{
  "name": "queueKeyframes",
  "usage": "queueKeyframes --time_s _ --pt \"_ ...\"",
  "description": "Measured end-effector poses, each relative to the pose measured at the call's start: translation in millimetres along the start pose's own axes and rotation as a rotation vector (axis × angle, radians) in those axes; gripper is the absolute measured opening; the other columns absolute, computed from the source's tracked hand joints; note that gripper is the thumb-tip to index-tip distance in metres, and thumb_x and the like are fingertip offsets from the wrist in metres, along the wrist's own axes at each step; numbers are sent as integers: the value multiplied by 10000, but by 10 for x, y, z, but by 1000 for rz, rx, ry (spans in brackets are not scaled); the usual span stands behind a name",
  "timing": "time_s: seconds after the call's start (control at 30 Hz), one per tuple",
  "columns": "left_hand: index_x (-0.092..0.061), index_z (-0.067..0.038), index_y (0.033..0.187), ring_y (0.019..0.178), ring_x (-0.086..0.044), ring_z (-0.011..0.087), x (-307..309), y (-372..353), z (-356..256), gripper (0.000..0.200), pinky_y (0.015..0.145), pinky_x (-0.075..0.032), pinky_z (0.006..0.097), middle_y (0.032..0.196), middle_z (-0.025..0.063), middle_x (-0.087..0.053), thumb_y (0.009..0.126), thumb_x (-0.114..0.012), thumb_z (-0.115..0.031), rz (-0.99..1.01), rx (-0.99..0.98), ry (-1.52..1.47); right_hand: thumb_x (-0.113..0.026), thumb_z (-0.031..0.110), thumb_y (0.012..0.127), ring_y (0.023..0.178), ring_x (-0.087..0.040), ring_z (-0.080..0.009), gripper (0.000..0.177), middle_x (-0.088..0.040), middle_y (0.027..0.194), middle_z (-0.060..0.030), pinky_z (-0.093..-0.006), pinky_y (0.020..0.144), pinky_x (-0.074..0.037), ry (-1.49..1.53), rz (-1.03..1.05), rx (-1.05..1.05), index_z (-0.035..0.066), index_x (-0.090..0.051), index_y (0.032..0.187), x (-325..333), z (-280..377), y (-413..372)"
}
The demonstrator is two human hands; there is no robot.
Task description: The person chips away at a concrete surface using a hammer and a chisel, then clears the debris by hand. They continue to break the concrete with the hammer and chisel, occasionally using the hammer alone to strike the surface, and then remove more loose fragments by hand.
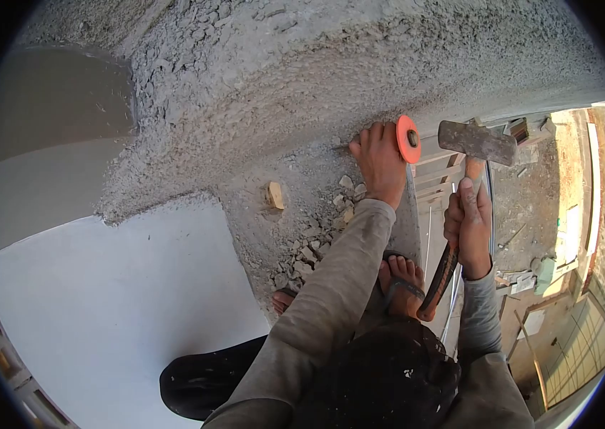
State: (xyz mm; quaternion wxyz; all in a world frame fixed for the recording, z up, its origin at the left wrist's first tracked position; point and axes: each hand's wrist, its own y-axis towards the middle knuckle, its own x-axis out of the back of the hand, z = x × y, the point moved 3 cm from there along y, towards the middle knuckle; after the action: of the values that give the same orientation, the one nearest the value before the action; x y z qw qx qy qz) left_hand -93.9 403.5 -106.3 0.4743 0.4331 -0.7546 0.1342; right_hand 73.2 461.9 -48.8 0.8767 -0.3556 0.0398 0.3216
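My left hand (380, 163) grips a chisel whose orange hand guard (408, 139) shows beside my knuckles; its tip is hidden against the rough chipped concrete surface (259, 93). My right hand (468, 227) holds the wooden handle of a club hammer, and the steel hammer head (477, 141) hangs just right of the orange guard, a short gap away. Both arms wear grey sleeves.
Broken concrete chips (310, 250) and a small wooden block (274, 194) lie on the ledge by my sandalled feet (402, 280). A smooth white surface (124, 300) spreads to the left. To the right the ledge ends over a long drop to a yard with debris (546, 272).
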Motion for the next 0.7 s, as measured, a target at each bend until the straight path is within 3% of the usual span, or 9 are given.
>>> queueKeyframes --time_s 0.1,0.17,0.2,0.37,0.43,0.47,0.57,0.63,0.7 --pt "-609 -92 946 935 -531 275 7 7 -10 186 829 -327 427 943 52 -580 795 -703 -148 -12 -9 -10 -475 361 1037 363 -259 -20 241 -322 540 78 -207 313 -205 73 -139 128 154 -433 922 -67 -82 39" --pt "-607 -91 943 935 -530 275 0 -16 -11 177 835 -327 426 941 52 -579 802 -696 -148 -7 -18 -14 -490 376 1030 367 -266 -26 260 -328 547 75 -205 319 -204 -251 -20 55 157 -425 907 -81 -128 150" --pt "-605 -90 941 934 -529 275 -7 4 -8 168 841 -326 424 939 51 -578 808 -689 -149 -11 -22 -7 -498 383 1027 377 -279 -30 276 -333 554 71 -204 327 -211 -185 -18 -28 159 -415 890 -40 -83 152" --pt "-612 -98 962 930 -526 274 3 11 15 178 840 -322 423 935 44 -576 811 -686 -155 -14 -20 9 -491 377 1030 396 -289 -18 276 -344 574 72 -199 333 -217 -31 -105 13 157 -414 883 -67 -21 42" --pt "-608 -98 969 935 -523 274 -26 -23 9 181 838 -320 423 938 43 -574 810 -683 -142 -3 -25 8 -496 334 1032 394 -298 -21 214 -354 566 78 -205 336 -225 8 -119 97 124 -464 1009 -88 -122 36" --pt "-608 -98 969 935 -523 274 -33 -43 -2 181 838 -320 423 938 43 -574 810 -683 -142 -2 -29 3 -486 321 1037 391 -293 -21 199 -353 564 77 -211 333 -222 -134 -50 40 125 -466 1010 -85 -191 111" --pt "-601 -97 961 943 -521 274 -50 50 1 175 843 -320 419 943 45 -574 810 -682 -134 15 -23 22 -484 324 1038 388 -293 -24 200 -355 566 76 -214 331 -223 -128 54 -18 127 -462 1008 20 -89 160" --pt "-607 -103 962 953 -522 271 -27 -45 30 180 845 -320 416 947 43 -578 805 -690 -137 34 -25 35 -487 330 1036 385 -295 -28 209 -357 567 72 -214 331 -223 -62 6 -93 126 -457 1003 7 -114 51" --pt "-606 -103 954 945 -520 271 -30 -23 40 178 837 -318 416 937 41 -573 803 -692 -140 0 -36 27 -491 331 1034 384 -299 -30 220 -358 568 68 -215 331 -225 75 -141 47 120 -455 985 -43 -142 45"
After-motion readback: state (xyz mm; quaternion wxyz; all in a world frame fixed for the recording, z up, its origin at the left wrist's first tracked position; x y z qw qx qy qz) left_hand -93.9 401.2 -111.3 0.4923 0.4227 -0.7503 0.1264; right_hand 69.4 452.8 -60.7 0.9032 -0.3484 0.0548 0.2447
